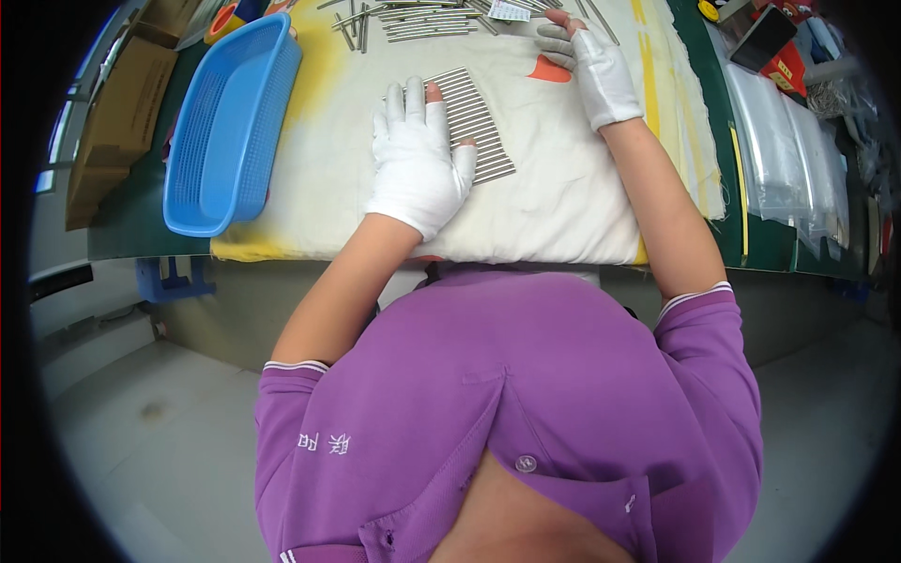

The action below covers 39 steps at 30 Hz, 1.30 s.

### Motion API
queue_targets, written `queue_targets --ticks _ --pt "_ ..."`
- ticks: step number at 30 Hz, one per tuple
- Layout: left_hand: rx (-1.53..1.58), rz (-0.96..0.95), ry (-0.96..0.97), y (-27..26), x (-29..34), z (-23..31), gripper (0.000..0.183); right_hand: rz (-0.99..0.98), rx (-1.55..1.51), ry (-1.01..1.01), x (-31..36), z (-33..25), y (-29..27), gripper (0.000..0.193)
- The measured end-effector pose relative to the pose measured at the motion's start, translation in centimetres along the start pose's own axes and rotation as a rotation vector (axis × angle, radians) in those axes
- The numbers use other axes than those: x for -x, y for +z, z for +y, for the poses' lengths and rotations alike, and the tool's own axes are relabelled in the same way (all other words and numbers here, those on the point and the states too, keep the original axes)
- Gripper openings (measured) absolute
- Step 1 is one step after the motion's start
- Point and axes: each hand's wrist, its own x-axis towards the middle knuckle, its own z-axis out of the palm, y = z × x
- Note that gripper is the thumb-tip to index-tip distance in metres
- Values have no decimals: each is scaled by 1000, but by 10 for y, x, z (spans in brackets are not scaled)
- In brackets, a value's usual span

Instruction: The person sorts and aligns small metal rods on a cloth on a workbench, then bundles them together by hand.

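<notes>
My left hand (420,159), in a white glove with bare thumb and index fingertips, lies flat with fingers stretched out. It rests against the left side of a neat row of slim metal rods (481,127) laid side by side on the white cloth, covering part of them. My right hand (599,70), gloved the same way, is raised at the upper right, its fingers apart and directed left; I see nothing held in it. Beyond both hands is a loose heap of metal rods (427,21), with a small white printed label (510,10) on it.
A blue plastic basket (235,122) stands left of the cloth (554,206), beside a cardboard box (122,122). An orange-red patch (550,69) shows near my right hand. Clear plastic bags (774,141) and a dark flat object (763,39) lie on the right.
</notes>
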Motion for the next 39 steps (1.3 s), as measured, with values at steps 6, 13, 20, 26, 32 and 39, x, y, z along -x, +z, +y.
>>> queue_targets --ticks 6,13,20,26,32,39 --pt "444 206 -30 -7 23 -22 68 -227 834 -544 32 -30 17 37" --pt "669 486 -281 -3 42 -96 47 -663 1264 -586 95 -27 72 53" --pt "691 557 -280 -5 47 -96 41 -686 1437 -601 54 -13 83 61" --pt "695 587 -253 -5 48 -95 40 -665 1504 -647 17 -3 96 56" --pt "757 567 -325 -3 44 -95 37 -540 1517 -709 -8 14 99 54" --pt "697 538 -365 -5 45 -95 34 -655 1466 -665 19 0 94 54"
